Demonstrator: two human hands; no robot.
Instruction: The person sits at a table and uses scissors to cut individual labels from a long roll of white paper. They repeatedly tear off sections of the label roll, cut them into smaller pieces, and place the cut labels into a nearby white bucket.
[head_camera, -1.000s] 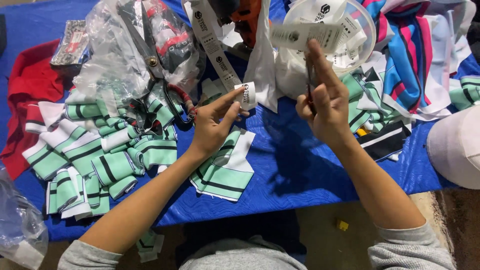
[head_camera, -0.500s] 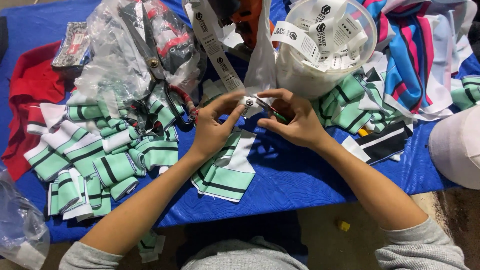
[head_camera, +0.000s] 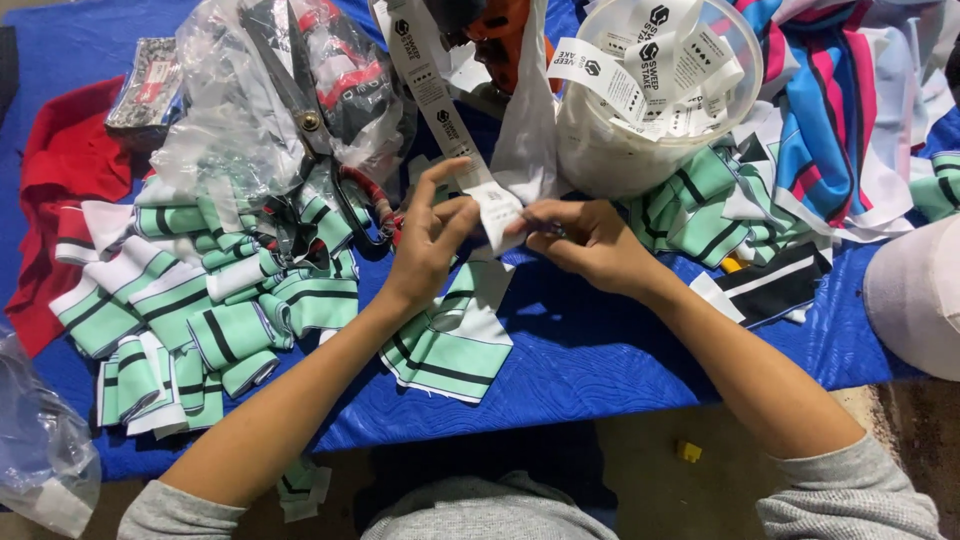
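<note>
- Currently the left hand (head_camera: 432, 240) and right hand (head_camera: 585, 245) both grip closed on a white label (head_camera: 497, 212), above a green striped piece (head_camera: 450, 345) on the counter (head_camera: 600, 350)
- Judging by the piles: many striped pieces (head_camera: 190, 310) lie stacked at left; more labels wait in the tub (head_camera: 620, 150)

white label strip (head_camera: 445, 110) between hands; white labels (head_camera: 665, 60) in tub, perhaps loose.

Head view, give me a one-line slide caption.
Both hands, left hand and right hand, pinch a white label above green striped fabric pieces.
</note>
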